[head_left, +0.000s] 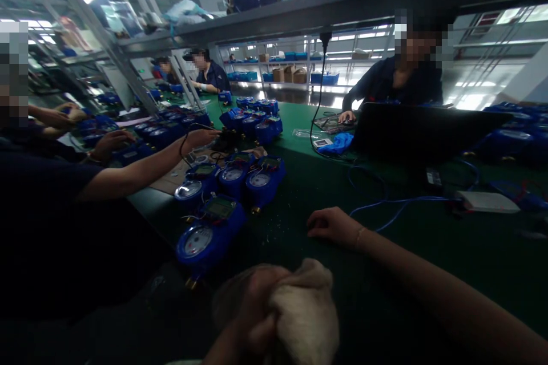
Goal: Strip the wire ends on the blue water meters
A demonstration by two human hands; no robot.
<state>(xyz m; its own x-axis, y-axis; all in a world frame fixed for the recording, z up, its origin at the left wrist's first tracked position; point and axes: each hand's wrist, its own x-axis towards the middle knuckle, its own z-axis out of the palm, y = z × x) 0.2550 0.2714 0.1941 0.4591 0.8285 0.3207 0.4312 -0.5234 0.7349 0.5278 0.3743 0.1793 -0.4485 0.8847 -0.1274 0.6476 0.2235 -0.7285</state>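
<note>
At the bottom centre my left hand [254, 302] is closed around a bunched cream cloth [306, 313]; motion blurs both. My right hand [331, 224] rests on the green tabletop [295, 182], fingers curled down and together. Whether anything lies under those fingers is hidden. Left of it, small white specks are scattered on the surface. The nearest blue water meter [209, 234], with a round dial and a small display, lies up and left of the cloth. Several more meters, one of them a blue meter [265, 179], sit close behind it.
A co-worker's arm [145, 168] reaches in from the left over cardboard. Across the table another person [398, 77] sits behind a black laptop [428, 137]. Blue cables [398, 202] run to a white box [488, 202]. A metal shelf [274, 17] spans overhead, a black cord hanging down.
</note>
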